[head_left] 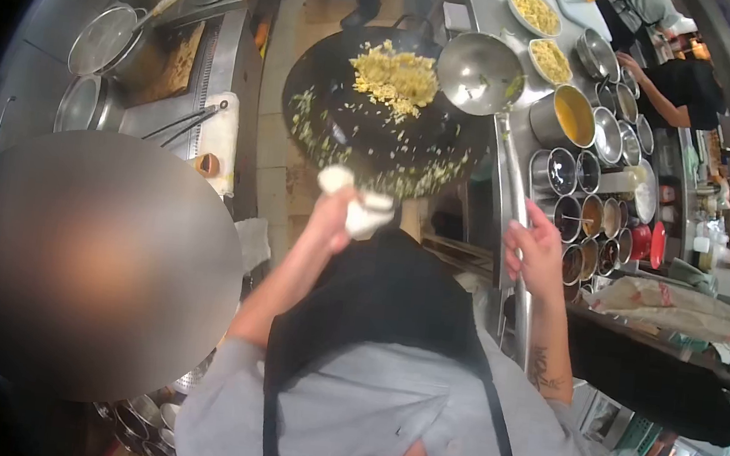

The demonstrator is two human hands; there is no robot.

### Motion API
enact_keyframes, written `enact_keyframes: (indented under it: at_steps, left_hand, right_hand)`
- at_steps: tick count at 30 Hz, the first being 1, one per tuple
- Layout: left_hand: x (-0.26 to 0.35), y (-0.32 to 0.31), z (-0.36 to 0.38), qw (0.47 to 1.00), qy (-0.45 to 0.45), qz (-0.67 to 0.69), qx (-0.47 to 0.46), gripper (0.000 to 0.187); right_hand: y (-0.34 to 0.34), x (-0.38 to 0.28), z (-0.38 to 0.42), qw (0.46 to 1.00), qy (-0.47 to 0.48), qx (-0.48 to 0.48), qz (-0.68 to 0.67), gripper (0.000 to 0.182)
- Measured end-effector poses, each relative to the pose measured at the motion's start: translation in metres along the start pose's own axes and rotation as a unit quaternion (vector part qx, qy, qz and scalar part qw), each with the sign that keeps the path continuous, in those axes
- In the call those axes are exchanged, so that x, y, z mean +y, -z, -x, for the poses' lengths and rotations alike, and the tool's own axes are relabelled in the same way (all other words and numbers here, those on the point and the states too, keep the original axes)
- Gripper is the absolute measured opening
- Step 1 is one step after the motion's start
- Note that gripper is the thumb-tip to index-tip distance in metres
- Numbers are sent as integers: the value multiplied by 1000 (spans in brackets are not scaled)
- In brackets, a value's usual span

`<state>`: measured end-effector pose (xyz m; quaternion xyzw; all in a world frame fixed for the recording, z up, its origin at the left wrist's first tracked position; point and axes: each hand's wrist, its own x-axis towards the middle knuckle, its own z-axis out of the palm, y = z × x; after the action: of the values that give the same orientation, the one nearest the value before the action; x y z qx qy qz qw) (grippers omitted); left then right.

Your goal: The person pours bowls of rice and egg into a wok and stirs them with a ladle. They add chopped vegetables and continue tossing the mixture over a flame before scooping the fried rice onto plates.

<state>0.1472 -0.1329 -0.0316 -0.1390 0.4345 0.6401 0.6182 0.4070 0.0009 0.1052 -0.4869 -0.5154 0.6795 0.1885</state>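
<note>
A large black wok (325, 59) is raised in front of me, with a heap of yellow food bits, possibly fried rice or egg (394, 75), toward its far side. Green and pale scraps cling around its lower inner wall. My left hand (330, 217) is closed on a folded white cloth (368, 215) at the near rim; any handle beneath is hidden. My right hand (536, 246) grips the long metal handle of a large ladle (479, 71). The ladle's wide bowl sits beside the wok's right rim, with a few green bits in it.
Along the right counter stand two dishes of yellow food (534, 13), a pot of orange liquid (572, 116) and several metal seasoning containers (593, 215). Pots (104, 40) and tongs (182, 122) occupy the left side. Another person's arm (659, 99) reaches in at upper right.
</note>
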Motion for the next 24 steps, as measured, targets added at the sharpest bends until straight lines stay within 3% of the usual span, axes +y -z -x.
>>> enact_keyframes:
  at_steps: [2,3,5,7,9,12,17,21,22,24]
  left_hand:
    - [-4,12,-98,1000,-7,5,-26,22]
    - [3,10,-127,995,30,-9,-95,22]
    - [0,-24,-50,999,51,-6,-6,25]
    - [-26,2,7,999,20,5,-38,35]
    - [-36,23,12,1000,-3,8,-28,38]
    - [-11,18,-10,998,33,-38,-29,30]
    - [3,10,-3,980,-120,-138,-84,34]
    - [-35,72,-30,903,-258,-341,-29,49]
    - [-37,80,-27,899,-264,-341,-71,58]
    - [-50,79,-24,883,-313,-349,-27,58]
  right_hand:
    - [-8,-5,-13,1000,-8,19,13,60]
    - [-12,-4,-14,999,-18,31,17,61]
    - [-10,-17,-7,999,-20,21,34,61]
    - [-4,-11,22,998,-42,19,52,61]
    - [1,3,27,996,-69,33,35,66]
    - [9,9,19,995,-87,35,33,67]
    - [28,-72,22,988,-77,5,135,44]
    - [17,-68,-19,970,-98,53,218,55]
    - [3,-60,-28,964,-106,79,229,58]
    - [-36,-52,-22,981,-125,26,147,68]
